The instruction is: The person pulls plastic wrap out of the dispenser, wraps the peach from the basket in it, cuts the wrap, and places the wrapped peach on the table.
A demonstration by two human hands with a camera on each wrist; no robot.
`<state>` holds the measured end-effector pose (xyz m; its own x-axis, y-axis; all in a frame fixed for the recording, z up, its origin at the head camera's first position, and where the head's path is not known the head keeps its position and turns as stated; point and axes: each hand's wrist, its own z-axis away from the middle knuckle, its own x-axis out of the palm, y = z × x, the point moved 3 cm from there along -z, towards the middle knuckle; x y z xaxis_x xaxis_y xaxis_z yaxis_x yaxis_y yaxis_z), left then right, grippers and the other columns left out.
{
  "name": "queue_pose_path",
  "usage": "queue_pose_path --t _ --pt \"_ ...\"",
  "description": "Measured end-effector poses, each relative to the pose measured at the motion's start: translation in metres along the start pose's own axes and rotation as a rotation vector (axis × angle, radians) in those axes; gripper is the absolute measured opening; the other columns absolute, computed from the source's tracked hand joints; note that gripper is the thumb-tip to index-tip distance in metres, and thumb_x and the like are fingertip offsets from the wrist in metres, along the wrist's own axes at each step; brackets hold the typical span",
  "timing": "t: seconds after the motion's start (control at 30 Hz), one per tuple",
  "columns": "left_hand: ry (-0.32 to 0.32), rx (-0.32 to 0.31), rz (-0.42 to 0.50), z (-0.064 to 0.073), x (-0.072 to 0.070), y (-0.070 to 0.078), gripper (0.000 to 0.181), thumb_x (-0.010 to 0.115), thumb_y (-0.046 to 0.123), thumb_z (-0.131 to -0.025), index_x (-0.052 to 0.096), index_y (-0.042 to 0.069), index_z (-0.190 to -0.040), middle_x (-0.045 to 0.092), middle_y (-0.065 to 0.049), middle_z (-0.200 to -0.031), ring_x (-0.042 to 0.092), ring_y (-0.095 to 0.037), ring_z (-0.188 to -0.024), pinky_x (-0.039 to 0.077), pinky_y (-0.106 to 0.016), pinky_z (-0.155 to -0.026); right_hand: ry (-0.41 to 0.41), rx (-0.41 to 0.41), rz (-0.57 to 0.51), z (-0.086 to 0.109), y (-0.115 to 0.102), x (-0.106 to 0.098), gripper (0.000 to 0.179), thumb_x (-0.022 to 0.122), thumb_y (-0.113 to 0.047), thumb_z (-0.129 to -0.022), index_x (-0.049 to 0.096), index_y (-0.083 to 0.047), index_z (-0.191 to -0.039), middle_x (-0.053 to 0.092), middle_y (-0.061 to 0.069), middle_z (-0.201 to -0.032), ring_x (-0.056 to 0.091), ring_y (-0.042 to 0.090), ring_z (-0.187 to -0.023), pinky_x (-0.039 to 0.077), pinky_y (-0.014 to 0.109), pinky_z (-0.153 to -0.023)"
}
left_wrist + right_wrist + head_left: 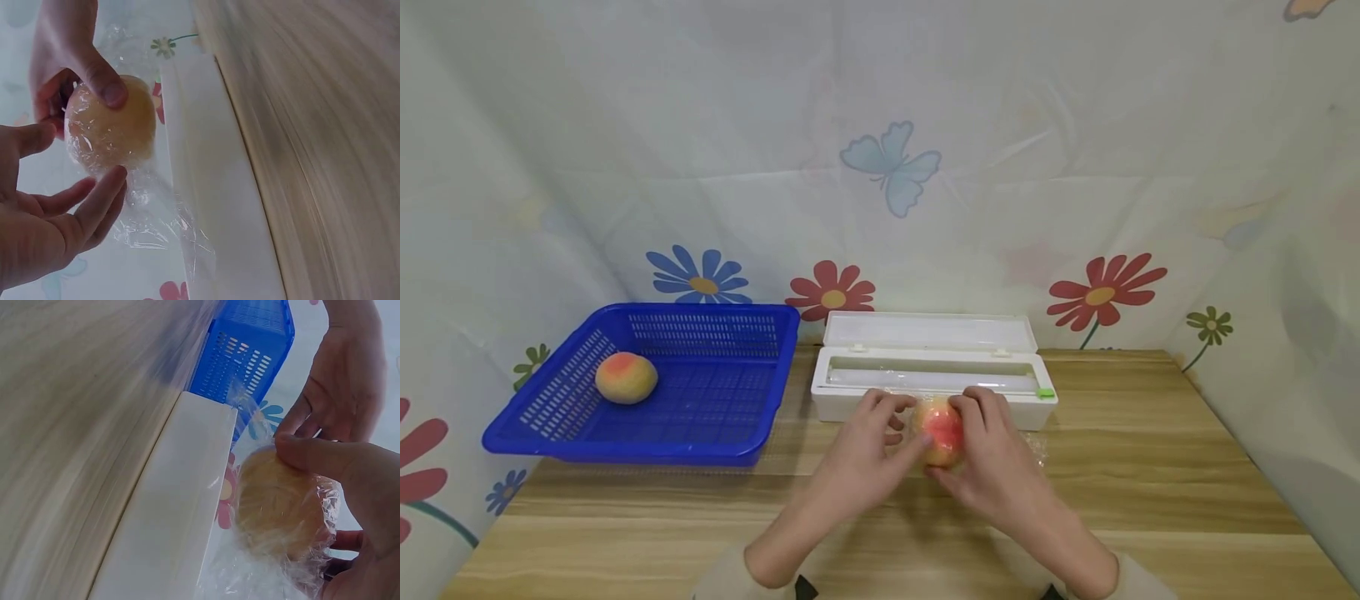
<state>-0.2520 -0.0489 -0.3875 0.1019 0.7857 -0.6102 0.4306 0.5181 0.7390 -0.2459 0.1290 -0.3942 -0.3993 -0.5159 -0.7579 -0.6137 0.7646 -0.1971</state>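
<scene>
A yellow peach with a pink-red blush (944,430) is held up over the table in front of a white cling film dispenser (850,407). Clear cling film (147,228) covers it, loose ends trailing off on both sides. My right hand (1000,458) grips the wrapped peach, thumb pressed on its underside and fingers around the far side. My left hand (868,446) is at the other side, its fingers loosely extended and apart, fingertips right at the film. The dispenser's lid stands raised, showing the roll (925,379) inside and a green slider (1045,393) at the right end.
Left of the dispenser stands a blue plastic basket (767,417) with another peach (627,377) in it. A flower-print cloth (970,225) hangs behind and beside the wooden table (1150,483).
</scene>
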Motion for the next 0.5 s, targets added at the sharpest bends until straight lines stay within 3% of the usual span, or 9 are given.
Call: queue_pose_path --t 0.1,0.27,0.37,0.5 --pt "0.007 -0.037 0.121 -0.0008 0.0010 -0.0008 0.046 0.070 0.033 -0.100 0.059 0.004 -0.134 0.052 -0.007 -0.124 0.058 -0.018 -0.106 0.055 -0.030 -0.090 0.071 -0.065 0.029 0.0002 -0.0025 -0.0015 0.088 0.104 -0.024 -0.052 0.055 0.006 -0.119 0.052 0.021 -0.118 0.052 0.037 -0.109 0.056 0.048 -0.087" --pt "0.019 -0.064 0.230 -0.0013 0.0039 0.0013 0.052 0.074 0.028 -0.097 0.054 0.003 -0.138 0.050 -0.006 -0.130 0.052 -0.020 -0.114 0.053 -0.031 -0.096 0.166 -0.182 0.033 0.0002 -0.0057 -0.0046 0.086 0.103 -0.017 -0.052 0.056 0.007 -0.119 0.053 0.022 -0.115 0.052 0.039 -0.107 0.055 0.048 -0.086" --pt "0.036 -0.102 0.283 -0.0012 0.0060 0.0011 0.057 0.080 0.028 -0.092 0.052 0.006 -0.137 0.046 -0.005 -0.134 0.050 -0.023 -0.118 0.053 -0.032 -0.097 0.190 -0.226 0.039 0.0002 -0.0072 -0.0058 0.086 0.104 -0.015 -0.050 0.057 0.007 -0.119 0.052 0.022 -0.116 0.052 0.039 -0.106 0.055 0.047 -0.084" --pt "0.074 -0.147 0.331 -0.0009 0.0079 -0.0005 0.063 0.087 0.026 -0.085 0.052 0.008 -0.134 0.044 -0.008 -0.134 0.058 -0.028 -0.116 0.056 -0.035 -0.091 0.203 -0.266 0.059 0.0010 -0.0094 -0.0063 0.088 0.105 -0.015 -0.049 0.057 0.007 -0.120 0.052 0.022 -0.118 0.052 0.040 -0.107 0.055 0.047 -0.085"
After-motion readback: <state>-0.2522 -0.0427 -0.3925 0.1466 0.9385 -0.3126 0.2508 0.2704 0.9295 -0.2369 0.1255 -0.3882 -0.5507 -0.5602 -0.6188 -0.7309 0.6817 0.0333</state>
